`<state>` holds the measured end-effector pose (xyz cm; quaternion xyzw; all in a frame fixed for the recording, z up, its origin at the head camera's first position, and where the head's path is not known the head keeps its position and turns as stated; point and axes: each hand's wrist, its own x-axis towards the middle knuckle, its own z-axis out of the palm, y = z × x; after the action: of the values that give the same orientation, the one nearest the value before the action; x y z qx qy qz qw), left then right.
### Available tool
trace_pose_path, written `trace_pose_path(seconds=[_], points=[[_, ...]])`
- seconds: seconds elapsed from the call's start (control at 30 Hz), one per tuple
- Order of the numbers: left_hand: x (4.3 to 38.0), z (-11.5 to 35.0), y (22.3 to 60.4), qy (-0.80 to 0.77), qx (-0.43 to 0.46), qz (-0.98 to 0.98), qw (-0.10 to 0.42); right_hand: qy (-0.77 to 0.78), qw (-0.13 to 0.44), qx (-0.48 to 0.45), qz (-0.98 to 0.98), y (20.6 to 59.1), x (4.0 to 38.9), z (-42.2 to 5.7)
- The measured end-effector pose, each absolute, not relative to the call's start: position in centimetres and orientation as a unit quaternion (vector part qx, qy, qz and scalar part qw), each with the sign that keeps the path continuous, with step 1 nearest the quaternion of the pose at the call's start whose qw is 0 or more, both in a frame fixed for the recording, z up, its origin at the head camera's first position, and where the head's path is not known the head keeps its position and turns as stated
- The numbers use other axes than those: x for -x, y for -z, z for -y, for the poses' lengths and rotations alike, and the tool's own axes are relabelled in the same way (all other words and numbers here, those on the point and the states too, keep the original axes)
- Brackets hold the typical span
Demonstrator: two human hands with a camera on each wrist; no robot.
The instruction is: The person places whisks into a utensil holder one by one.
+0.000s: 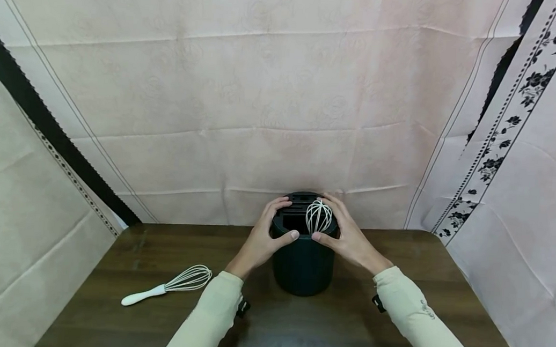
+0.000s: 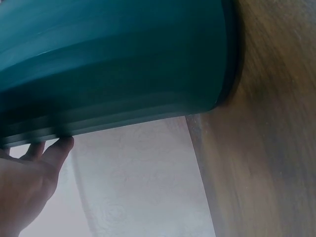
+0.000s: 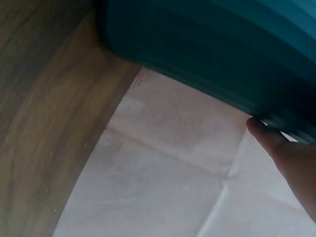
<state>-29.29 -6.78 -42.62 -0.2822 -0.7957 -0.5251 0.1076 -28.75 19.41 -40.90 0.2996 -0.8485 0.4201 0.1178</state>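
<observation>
A dark green utensil holder [image 1: 302, 269] stands upright on the table near its back edge. Its top has slots, and a white wire whisk [image 1: 318, 217] stands in it with the wires up and the handle hidden inside. My left hand [image 1: 270, 237] grips the holder's upper left side, thumb on the front rim and fingers round the side. From the right, my right hand [image 1: 346, 235] holds it the same way, its thumb close below the whisk's wires. In both wrist views the green wall of the holder [image 2: 123, 64] fills much of the picture, with fingertips [image 3: 256, 126] against it.
On the brown wooden table [image 1: 286, 335] a second white whisk [image 1: 168, 287] lies to the left of my left forearm, handle toward the front left. A pale patterned cloth [image 1: 263, 102] hangs behind the table, close to the holder, and more cloth hangs at both sides.
</observation>
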Motion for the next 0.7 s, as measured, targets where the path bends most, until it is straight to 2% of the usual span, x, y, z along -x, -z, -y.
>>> trace_pose_path(seconds=[0.5,0.7], points=[[29.0,6.9,42.3,0.516,0.279,0.804,0.096,-0.429,0.12,-0.259,0.857,41.3,27.9,-18.9],[27.2,7.5,41.3,0.509,0.213,0.826,0.112,-0.435,0.12,-0.255,0.855,41.4,27.8,-18.8]])
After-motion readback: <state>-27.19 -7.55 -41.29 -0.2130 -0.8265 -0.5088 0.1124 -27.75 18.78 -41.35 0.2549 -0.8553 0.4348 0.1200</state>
